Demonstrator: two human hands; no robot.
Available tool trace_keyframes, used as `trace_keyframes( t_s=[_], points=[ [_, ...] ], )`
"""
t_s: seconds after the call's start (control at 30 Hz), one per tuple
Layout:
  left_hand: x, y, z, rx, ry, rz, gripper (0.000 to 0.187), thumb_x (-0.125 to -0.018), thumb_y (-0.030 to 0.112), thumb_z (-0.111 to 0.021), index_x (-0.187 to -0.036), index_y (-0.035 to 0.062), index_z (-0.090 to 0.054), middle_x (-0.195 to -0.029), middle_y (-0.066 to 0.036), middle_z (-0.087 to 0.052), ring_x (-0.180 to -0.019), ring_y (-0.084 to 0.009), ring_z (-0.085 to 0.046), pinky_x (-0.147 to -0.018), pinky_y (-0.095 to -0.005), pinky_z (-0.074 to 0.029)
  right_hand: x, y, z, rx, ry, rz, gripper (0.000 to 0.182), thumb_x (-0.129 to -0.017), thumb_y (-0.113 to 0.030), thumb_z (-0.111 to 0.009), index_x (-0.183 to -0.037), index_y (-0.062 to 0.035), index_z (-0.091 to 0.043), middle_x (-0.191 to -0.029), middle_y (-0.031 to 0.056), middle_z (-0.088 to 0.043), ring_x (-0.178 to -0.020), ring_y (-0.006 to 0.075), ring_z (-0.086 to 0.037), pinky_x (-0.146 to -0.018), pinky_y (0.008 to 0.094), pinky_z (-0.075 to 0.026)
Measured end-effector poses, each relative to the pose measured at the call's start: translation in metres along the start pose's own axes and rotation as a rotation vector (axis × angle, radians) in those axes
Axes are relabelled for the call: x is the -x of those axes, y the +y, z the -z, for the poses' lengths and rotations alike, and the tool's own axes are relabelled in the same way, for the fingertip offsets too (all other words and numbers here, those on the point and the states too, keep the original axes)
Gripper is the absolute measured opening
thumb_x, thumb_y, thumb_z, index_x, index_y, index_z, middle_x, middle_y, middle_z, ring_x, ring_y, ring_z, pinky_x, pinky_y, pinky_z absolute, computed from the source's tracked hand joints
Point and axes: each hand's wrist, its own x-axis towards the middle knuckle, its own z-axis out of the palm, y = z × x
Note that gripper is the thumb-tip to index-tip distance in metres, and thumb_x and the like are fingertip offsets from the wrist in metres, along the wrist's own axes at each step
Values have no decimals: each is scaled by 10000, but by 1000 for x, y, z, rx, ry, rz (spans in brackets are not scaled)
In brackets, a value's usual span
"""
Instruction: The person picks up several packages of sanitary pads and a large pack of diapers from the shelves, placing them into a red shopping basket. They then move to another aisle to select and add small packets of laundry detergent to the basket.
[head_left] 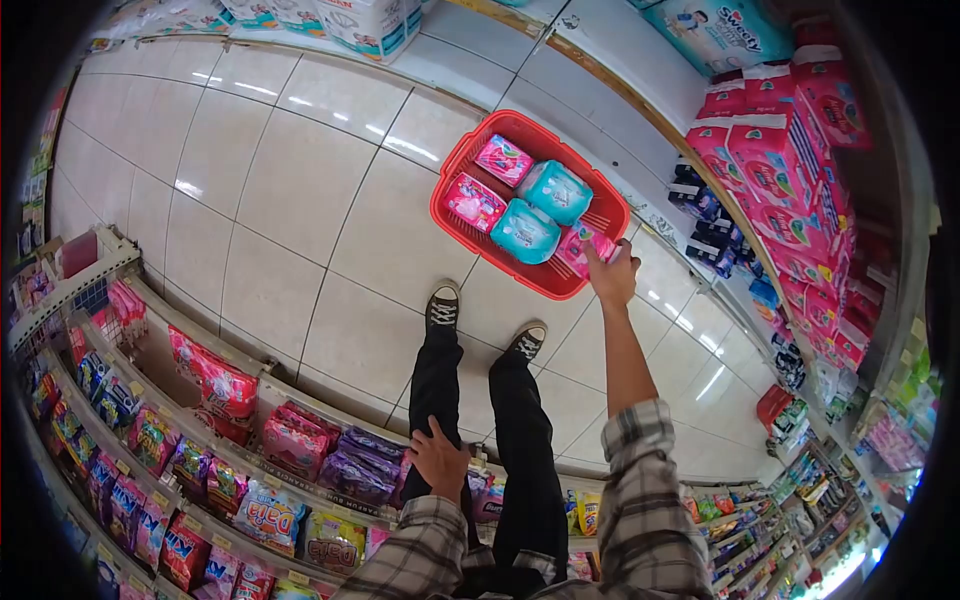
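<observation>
A red plastic basket (pixel 452 172) stands on the tiled floor in front of my feet. Inside lie two teal packs (pixel 525 232), two pink packs (pixel 474 202) and one more pink pack (pixel 580 248) at the basket's near right corner. My right hand (pixel 614 274) reaches over the rim, its fingers closed on that corner pack. Against my dark trouser leg rests my left hand (pixel 438 460), with its fingers apart and nothing in it.
Shelves on the right hold stacked pink packs (pixel 770 160) and dark packs (pixel 710 245). A teal Sweety pack (pixel 715 35) sits at the top right. Behind me, low shelves carry bagged products, including a Daia bag (pixel 270 515). White packs (pixel 365 25) line the far shelf.
</observation>
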Motion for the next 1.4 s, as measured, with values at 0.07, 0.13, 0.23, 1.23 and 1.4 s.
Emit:
trace_keyframes(
  t_s=[0.07,0.13,0.23,1.23,1.4],
  points=[
    [-4,3,3,-12,-11,-2,887,-681,478,-722,-1393,116,-336,-1141,-177,-462,-1066,-333,-482,-936,-457,-361,-25,-7,-20,135,-38,-111,809,-664,-535,-733,-1290,-118,-434,-1201,245,-453,-985,423,-597,-819,499,-503],
    [-7,5,2,-45,10,-8,873,-683,472,-720,-1389,122,-343,-1138,-177,-467,-1064,-332,-485,-932,-455,-363,-43,-10,-36,201,-69,-169,805,-656,-535,-734,-1278,-120,-439,-1208,257,-442,-987,427,-601,-813,505,-513],
    [-13,10,16,-65,-9,-11,863,-685,468,-717,-1387,127,-347,-1132,-180,-473,-1058,-332,-489,-924,-454,-367,-61,-23,-59,195,-24,-190,790,-657,-518,-741,-1263,-109,-441,-1204,268,-438,-975,428,-604,-825,501,-515],
    [-32,21,40,-183,15,-53,841,-693,491,-713,-1370,135,-363,-1124,-181,-477,-1068,-329,-484,-915,-459,-365,-142,53,-177,6,-345,362,684,-808,-160,-580,-1412,-21,-290,-1469,277,-211,-1368,393,-227,-1086,407,-309],
    [-30,27,44,-162,-6,-30,827,-695,466,-711,-1372,131,-372,-1139,-176,-475,-1078,-336,-480,-920,-459,-364,-88,45,-136,-257,-136,238,545,-796,-97,-561,-1314,-19,-412,-1272,278,-482,-1176,413,-478,-957,466,-419]
  ],
)
